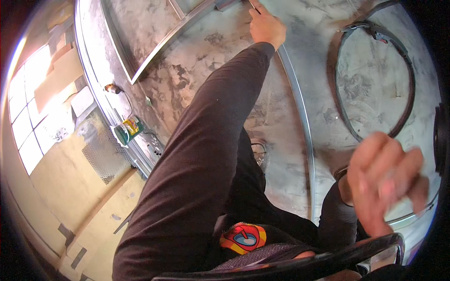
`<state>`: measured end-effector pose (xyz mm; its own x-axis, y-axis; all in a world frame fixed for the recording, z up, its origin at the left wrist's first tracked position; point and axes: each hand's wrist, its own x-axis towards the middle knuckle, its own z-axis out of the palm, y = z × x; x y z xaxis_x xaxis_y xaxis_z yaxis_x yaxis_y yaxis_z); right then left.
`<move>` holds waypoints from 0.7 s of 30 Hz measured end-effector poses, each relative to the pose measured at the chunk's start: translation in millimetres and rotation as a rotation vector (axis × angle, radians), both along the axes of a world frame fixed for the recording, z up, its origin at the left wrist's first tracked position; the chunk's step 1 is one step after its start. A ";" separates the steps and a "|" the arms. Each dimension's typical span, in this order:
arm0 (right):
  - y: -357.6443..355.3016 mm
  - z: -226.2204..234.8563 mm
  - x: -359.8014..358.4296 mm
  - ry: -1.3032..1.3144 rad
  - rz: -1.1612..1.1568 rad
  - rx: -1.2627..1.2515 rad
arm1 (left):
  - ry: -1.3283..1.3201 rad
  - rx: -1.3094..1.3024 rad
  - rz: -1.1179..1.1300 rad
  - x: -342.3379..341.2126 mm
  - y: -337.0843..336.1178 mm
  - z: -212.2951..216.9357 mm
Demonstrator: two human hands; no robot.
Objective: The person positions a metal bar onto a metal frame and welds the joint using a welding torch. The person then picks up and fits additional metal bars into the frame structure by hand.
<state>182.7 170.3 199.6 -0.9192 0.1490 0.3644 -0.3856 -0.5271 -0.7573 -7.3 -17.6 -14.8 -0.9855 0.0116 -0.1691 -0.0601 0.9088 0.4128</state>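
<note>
My left arm reaches far forward, and my left hand (268,29) is closed around a long grey metal bar (302,110) near its far end. The bar runs back toward me along the stained grey surface (323,28). Close to the far end lies a metal frame (164,41) of straight profiles. My right hand (386,180) is raised near me at the right, blurred by motion, its fingers seemingly bent. Whether it holds anything cannot be made out. Just below it a dark curved rim (300,266) crosses the lower edge of the picture.
A black cable loop (413,89) with a black handle (378,33) lies at the right. On the left are long metal profiles (89,70), a green and yellow object (128,130), a perforated sheet (105,152) and a small corded item (111,88).
</note>
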 end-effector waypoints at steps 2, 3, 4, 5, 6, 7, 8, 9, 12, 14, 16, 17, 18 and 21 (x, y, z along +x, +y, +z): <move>3.6 6.6 -5.4 0.061 0.039 -0.048 | 0.009 0.018 0.002 -2.9 -8.8 -9.5; 5.4 7.6 -7.0 0.115 0.032 -0.017 | 0.021 -0.019 0.007 -2.9 -9.3 -10.7; 6.4 8.1 -8.0 0.170 0.025 0.012 | 0.034 -0.056 0.013 -3.2 -11.4 -11.0; 7.9 10.2 -4.8 0.128 0.002 -0.010 | 0.026 -0.055 0.011 -1.7 -6.9 -7.9; 11.3 9.4 1.4 0.115 -0.004 0.001 | 0.000 -0.001 0.017 0.0 4.6 -2.7; 15.7 6.5 8.7 0.113 -0.036 -0.002 | -0.027 0.052 0.024 2.8 13.7 -1.9; 16.5 5.7 9.2 0.129 -0.063 -0.023 | -0.024 0.047 0.024 1.5 12.6 -2.2; 21.9 4.5 4.6 0.131 -0.065 -0.027 | -0.022 0.023 0.031 0.1 13.3 -3.5; 42.8 4.9 -4.2 0.132 0.120 0.105 | -0.090 0.086 0.088 0.5 16.4 -25.8; 48.6 11.7 3.3 -0.011 0.083 0.374 | -0.113 0.140 0.157 -9.8 -15.3 -62.3; 17.5 17.6 -21.2 0.058 0.017 0.101 | 0.243 -0.186 -0.158 -46.7 -115.8 -74.2; 13.7 -15.3 -17.6 -0.082 -0.066 0.073 | 0.078 -0.299 -0.240 -12.6 -54.6 -77.9; 16.5 -21.6 -19.6 -0.147 -0.156 0.034 | 0.417 -0.525 -0.405 5.6 -27.1 -69.3; 39.9 -23.5 -33.1 -0.260 -0.387 -0.067 | 0.051 -0.050 -0.069 10.5 11.0 -27.6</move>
